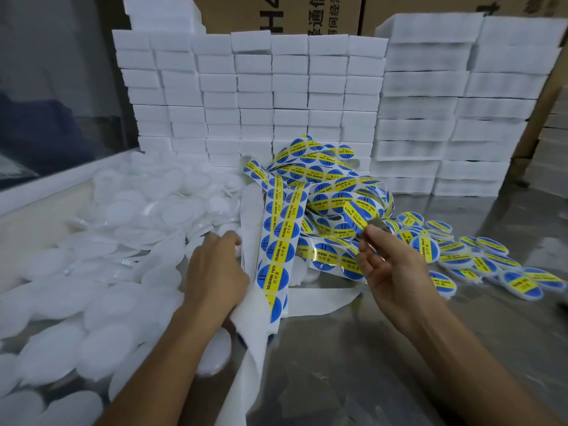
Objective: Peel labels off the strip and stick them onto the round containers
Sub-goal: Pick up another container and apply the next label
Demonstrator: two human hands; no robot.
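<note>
A label (358,215) is being pinched by the right hand (390,265); the strip (278,247) is being gripped by the left hand (215,269). Some labelled containers (491,265) are lying right; many blanks (123,241) are waiting.

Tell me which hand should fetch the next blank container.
Left. The left hand already reaches over the pile of unlabelled white containers on its own side, while the right hand is occupied pinching a peeled label, farther from that pile.
</note>
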